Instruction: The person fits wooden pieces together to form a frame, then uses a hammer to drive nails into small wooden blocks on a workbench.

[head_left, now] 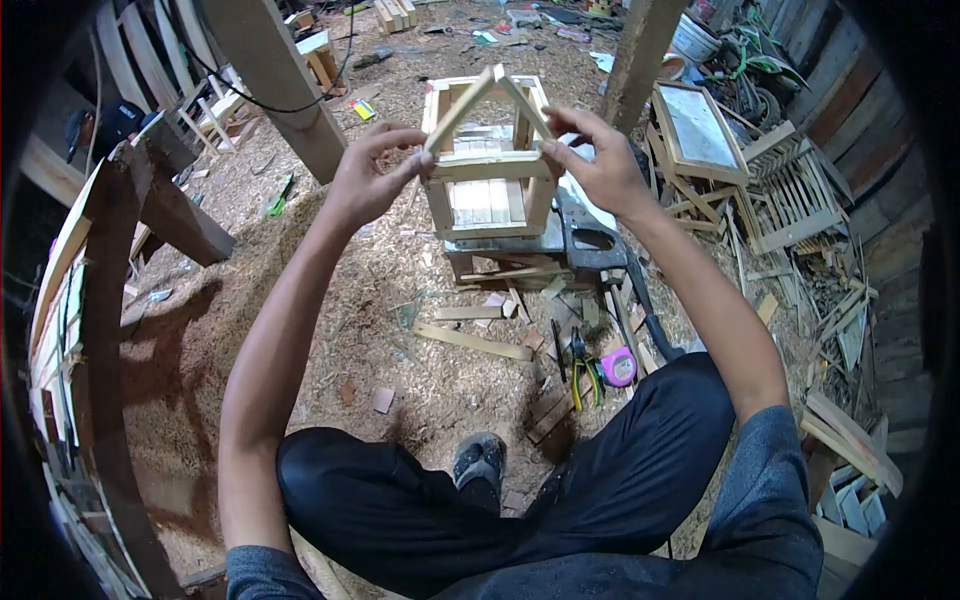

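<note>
Pinching peaked pale wooden strips [460,108] at both lower ends with left grip [375,178] and right grip [606,172], apparently balancing alignment at near top of pale boxy wooden frame [490,231] on low bench [463,265].

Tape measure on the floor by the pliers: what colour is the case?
Pink, shows best in the head view.

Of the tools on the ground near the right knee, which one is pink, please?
The tape measure: its rounded case is pink, while the pliers just left of it have yellow-green handles.
</note>
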{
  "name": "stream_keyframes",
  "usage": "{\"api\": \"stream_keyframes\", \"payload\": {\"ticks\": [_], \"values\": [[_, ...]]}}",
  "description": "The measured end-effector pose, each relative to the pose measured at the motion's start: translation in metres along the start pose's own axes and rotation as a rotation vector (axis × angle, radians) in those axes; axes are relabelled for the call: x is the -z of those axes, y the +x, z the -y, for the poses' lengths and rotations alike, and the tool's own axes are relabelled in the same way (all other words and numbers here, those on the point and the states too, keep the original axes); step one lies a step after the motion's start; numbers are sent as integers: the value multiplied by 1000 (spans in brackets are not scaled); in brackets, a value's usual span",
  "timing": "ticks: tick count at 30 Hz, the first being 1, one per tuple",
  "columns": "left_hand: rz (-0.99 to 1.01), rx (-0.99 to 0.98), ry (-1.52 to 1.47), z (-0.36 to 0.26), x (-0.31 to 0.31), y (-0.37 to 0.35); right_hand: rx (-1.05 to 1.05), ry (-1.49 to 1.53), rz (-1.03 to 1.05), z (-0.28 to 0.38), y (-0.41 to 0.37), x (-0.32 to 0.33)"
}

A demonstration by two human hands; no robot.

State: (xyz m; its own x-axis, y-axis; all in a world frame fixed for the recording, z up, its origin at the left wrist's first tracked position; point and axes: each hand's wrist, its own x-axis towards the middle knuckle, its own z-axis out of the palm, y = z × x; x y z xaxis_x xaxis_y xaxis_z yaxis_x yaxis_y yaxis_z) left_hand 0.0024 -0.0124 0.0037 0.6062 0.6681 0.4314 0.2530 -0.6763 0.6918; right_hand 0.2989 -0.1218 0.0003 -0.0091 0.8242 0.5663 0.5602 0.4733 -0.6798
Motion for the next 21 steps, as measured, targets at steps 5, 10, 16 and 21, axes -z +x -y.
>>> {"api": "stream_keyframes", "payload": {"ticks": [5, 10, 16, 21], "values": [[114, 163, -440, -44, -28, -2, -135, 428, -93, 15, -15, 9], [313, 235, -652, -81, -84, -9, -299, 536, -89, 57, -45, 22], [390, 254, -819, -98, -137, -6, -290, 507, -210, 55, -78, 30], [434, 167, -526, -101, -154, 3, -378, 436, -236, 50, -96, 39]]}}
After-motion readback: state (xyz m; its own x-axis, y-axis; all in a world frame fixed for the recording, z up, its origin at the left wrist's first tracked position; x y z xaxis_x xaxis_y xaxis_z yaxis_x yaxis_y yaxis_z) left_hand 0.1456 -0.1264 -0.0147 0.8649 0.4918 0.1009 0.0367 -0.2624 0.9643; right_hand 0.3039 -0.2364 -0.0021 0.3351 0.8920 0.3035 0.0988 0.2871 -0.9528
